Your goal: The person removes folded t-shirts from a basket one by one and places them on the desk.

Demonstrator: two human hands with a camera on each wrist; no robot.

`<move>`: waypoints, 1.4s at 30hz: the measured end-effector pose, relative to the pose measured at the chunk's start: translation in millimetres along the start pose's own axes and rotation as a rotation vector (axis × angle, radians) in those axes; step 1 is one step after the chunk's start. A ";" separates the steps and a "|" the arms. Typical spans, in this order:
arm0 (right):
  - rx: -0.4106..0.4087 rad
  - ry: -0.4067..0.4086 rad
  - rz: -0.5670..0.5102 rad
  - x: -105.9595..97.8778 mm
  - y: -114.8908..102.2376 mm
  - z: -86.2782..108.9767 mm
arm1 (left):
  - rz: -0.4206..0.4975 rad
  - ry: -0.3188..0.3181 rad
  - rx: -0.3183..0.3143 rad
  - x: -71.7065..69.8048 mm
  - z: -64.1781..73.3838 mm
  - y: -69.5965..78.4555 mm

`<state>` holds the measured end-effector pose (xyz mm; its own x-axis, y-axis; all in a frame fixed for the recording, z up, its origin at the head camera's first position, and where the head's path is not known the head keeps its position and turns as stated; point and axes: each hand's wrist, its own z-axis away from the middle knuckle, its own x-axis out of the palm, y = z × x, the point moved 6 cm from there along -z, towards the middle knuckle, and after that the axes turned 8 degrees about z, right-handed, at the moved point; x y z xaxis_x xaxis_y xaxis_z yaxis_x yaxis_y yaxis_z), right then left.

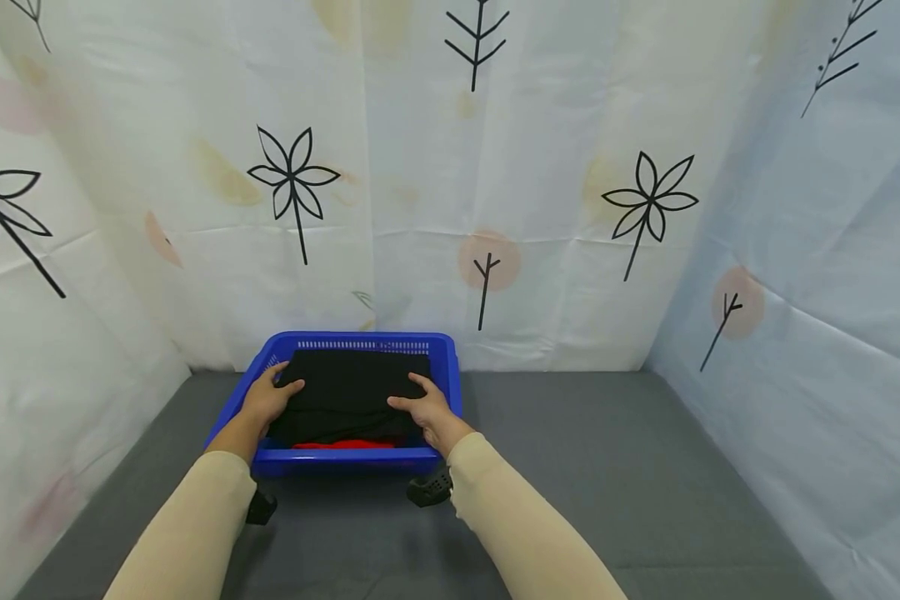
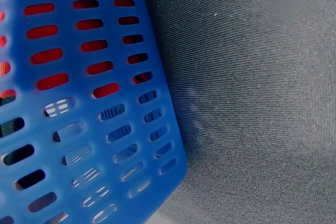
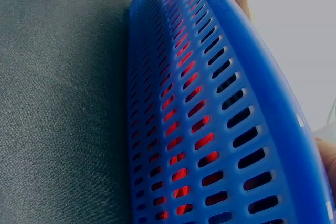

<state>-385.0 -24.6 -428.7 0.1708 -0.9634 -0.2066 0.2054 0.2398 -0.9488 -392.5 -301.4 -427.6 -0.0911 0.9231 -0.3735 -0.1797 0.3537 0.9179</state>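
A folded black cloth (image 1: 352, 379) lies in a blue plastic basket (image 1: 360, 456), above a red cloth (image 1: 345, 444) that shows along the near side. My left hand (image 1: 266, 398) grips the black cloth at its left edge, thumb across the top. At the right edge my right hand (image 1: 429, 410) holds it too, thumb and a finger over the upper face; its other fingers are hidden. Through the slots of the basket wall (image 3: 210, 103), red cloth is visible in the right wrist view. The left wrist view has the slotted wall (image 2: 94, 98) without the hand.
The basket stands on a grey fabric-covered surface (image 1: 570, 467) near its back edge. A pale curtain (image 1: 420, 167) with printed flowers and twigs rises behind and along both sides. A dark wrist device (image 1: 429, 488) hangs below my right wrist.
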 end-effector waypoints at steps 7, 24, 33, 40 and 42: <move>-0.017 0.011 0.007 0.3 -0.1 -2.0 | 0.017 0.000 -0.007 0.9 0.8 0.5; -0.032 0.007 -0.008 0.6 -3.5 -0.6 | 0.073 -0.011 0.000 -2.8 1.8 3.3; -0.049 0.022 -0.010 -1.4 -5.1 1.8 | 0.084 -0.017 0.012 -3.1 1.6 4.3; -0.070 -0.010 -0.063 -0.8 -9.8 5.0 | 0.102 -0.006 0.026 -6.3 2.3 5.4; -0.082 -0.016 -0.060 -1.3 -11.0 5.5 | 0.113 -0.006 0.033 -6.7 2.7 6.2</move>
<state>-382.2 -25.3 -416.7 0.1759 -0.9736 -0.1455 0.1366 0.1705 -0.9758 -390.4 -305.0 -419.0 -0.1026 0.9583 -0.2668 -0.1367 0.2521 0.9580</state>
